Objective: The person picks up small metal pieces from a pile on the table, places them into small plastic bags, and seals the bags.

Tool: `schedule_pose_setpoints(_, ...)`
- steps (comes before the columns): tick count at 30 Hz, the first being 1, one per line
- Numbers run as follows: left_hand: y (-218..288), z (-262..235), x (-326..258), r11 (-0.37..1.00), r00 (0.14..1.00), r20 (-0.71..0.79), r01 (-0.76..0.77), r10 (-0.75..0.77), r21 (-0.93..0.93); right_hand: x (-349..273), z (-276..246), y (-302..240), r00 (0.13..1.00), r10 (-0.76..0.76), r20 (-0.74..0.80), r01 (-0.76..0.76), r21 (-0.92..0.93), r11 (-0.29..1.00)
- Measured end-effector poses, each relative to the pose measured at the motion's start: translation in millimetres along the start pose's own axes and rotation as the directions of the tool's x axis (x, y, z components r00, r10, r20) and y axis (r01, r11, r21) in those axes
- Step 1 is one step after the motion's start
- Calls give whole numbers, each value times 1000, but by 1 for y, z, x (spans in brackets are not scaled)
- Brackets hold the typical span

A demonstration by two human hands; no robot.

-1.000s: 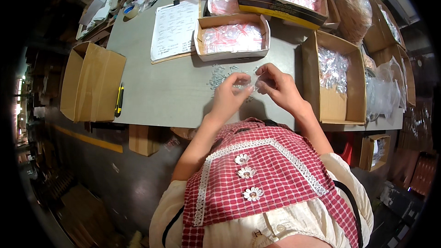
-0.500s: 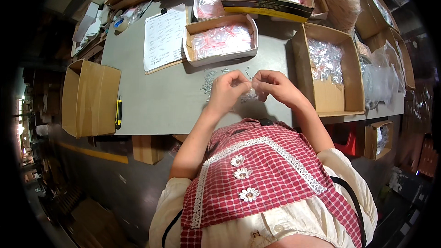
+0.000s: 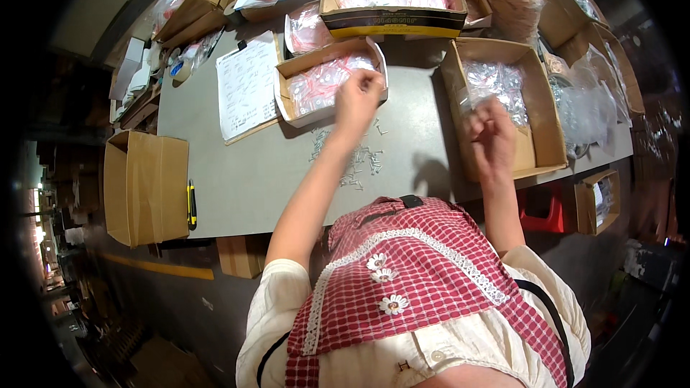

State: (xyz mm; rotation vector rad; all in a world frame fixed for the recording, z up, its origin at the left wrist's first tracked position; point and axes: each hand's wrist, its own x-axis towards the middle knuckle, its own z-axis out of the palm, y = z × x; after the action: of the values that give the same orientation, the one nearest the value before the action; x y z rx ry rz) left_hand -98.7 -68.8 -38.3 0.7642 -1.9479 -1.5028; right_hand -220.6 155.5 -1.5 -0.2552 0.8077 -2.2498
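Observation:
My left hand (image 3: 358, 104) reaches over the white-edged carton (image 3: 330, 113). Its fingers are curled together at the carton's right side; I cannot make out what is in them. Small clear zip bags with red strips (image 3: 313, 86) fill this carton. My right hand (image 3: 494, 140) hovers, blurred, above the left part of the tall cardboard box (image 3: 540, 100). Its fingers are bent closed, and a clear plastic bag (image 3: 466, 99) seems to stick out at their tips. Small clear bags (image 3: 507, 86) lie heaped in that box. Loose screws (image 3: 356, 165) lie scattered on the table between my arms.
The grey table (image 3: 237, 187) also carries a clipboard with a paper sheet (image 3: 248, 86) and a black-and-yellow carton of bags (image 3: 392, 21). A yellow-black cutter (image 3: 191, 205) lies beside an open cardboard box (image 3: 151, 190) at the left edge. A red stool (image 3: 550, 215) stands below.
My hands were together above the screws and have parted. The left has gone forward to the carton of zip bags, the right across to the tall box. The view has shifted slightly.

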Motion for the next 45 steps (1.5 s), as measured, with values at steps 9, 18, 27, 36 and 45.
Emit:
schedule_pose_setpoints(9, -60, -39, 65, 664, 978, 88, 61, -188, 745, -19, 24, 14, 990, 139, -23, -130, -527, 840)
schedule_pose_setpoints(18, -31, -76, 36, 755, 973, -109, -84, 202, 650, -5, 22, 47, 960, 245, 133, -64, -749, 659)
schedule_pose_setpoints(27, 14, -64, -22, 943, 986, 54, -166, 157, 288, 19, 62, 52, 856, 20, 516, 493, -828, 267)
schedule_pose_setpoints(36, 31, -48, -63, 1000, 984, 173, 28, -26, -12, 18, 66, 65, 867, 196, 458, 421, -884, 202)
schedule_pose_setpoints(45, 28, -39, -92, 996, 997, 57, 50, -54, 70, 3, 28, 83, 893, 357, 274, -25, -762, 647)
